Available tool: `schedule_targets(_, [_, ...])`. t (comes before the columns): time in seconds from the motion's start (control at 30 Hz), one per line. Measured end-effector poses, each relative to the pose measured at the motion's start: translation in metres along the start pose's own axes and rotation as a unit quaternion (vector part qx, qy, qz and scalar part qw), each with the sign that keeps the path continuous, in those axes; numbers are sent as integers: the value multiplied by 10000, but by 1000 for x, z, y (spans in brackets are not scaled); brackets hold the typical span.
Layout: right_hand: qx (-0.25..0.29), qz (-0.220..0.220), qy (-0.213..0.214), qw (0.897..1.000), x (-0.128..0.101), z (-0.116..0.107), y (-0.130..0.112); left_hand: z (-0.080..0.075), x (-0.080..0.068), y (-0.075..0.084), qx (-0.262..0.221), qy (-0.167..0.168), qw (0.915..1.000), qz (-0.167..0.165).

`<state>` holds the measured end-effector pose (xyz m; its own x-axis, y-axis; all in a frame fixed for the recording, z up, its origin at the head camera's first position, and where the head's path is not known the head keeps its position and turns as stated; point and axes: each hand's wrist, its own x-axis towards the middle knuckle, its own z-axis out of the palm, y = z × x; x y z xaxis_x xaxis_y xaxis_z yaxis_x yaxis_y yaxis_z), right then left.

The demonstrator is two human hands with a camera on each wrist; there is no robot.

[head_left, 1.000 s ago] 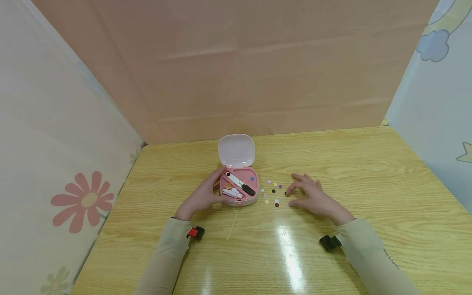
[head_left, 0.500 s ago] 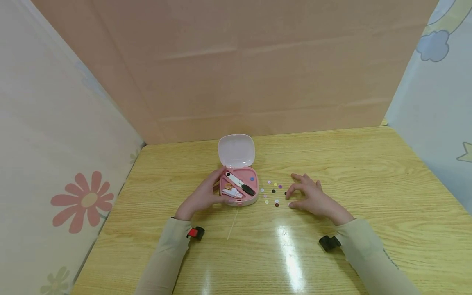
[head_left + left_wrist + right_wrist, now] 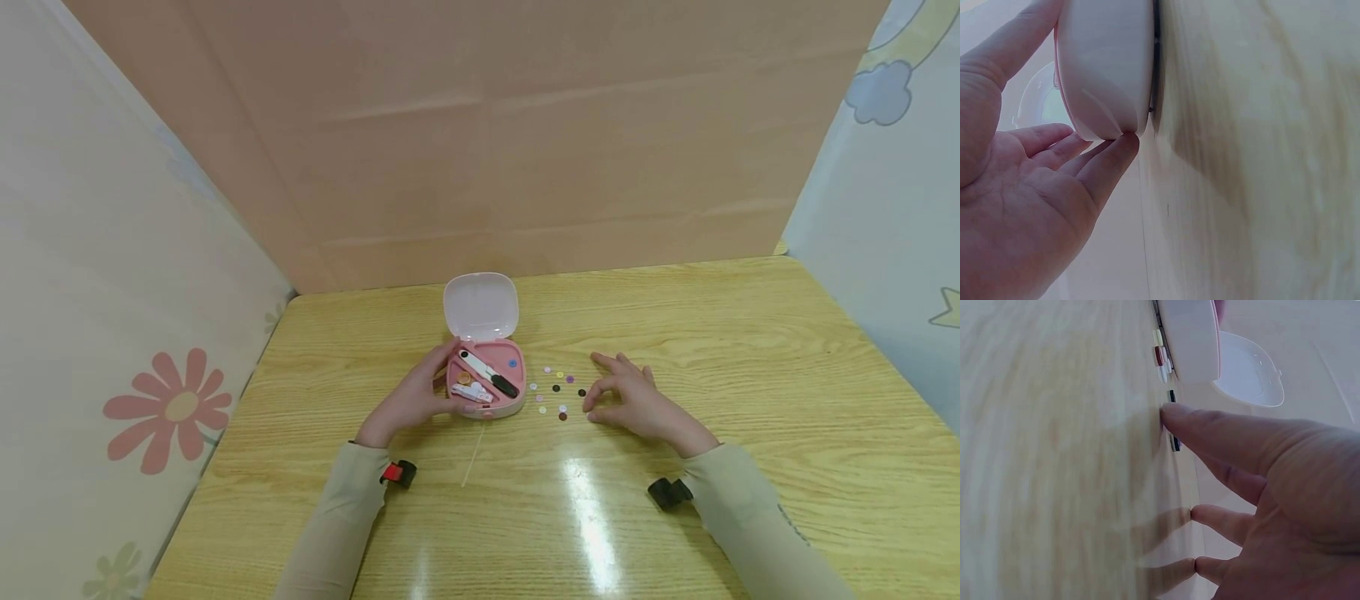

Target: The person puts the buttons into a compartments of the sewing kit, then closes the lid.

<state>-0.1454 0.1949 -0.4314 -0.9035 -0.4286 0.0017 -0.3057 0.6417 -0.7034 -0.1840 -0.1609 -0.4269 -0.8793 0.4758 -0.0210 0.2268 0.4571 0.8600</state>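
Observation:
A small pink and white box [image 3: 488, 412] stands with its pale lid [image 3: 481, 307] raised. My left hand [image 3: 415, 398] holds the box at its left side, with the thumb at the front and fingers at the far corner. Inside lie a white and black tool [image 3: 489, 373], a blue button [image 3: 512, 363] and small white items [image 3: 472, 393]. My right hand [image 3: 637, 406] is at the table, right of several loose buttons, thumb and index fingertips close together. Whether they pinch anything is hidden. A black button [image 3: 582, 392] lies just beyond the index finger.
Loose buttons, among them a purple button [image 3: 570, 379] and a brown button [image 3: 563, 417], lie right of the box on the wooden table [image 3: 720, 333]. A thin pale stick [image 3: 473, 454] lies in front of the box. A plain brown backdrop [image 3: 525, 150] stands behind.
My right index finger has left the black button and come down toward the thumb, leaving that button in full view. My left hand and the box have stayed put.

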Motion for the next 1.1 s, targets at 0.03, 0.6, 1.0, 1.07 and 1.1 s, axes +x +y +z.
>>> schedule_targets(0.03, [-6,5,1,10000,0,0,0,0,0,0,-26,-7,10000,30])
schedule_targets(0.6, [-57,10,-57,10000,0,0,0,-1,0,0,-17,10,10000,-11])
schedule_targets(1.0, [-86,-90,-41,9999,-1,-3,-2,0,0,0,-22,0,10000,-90])
schedule_targets(1.07, [-110,-87,-49,9999,-1,-4,-2,-1,-1,0,-44,-5,10000,-87])
schedule_targets(1.1, [-124,-76,-54,9999,-1,-4,-2,-1,-1,0,-49,-7,9999,-91])
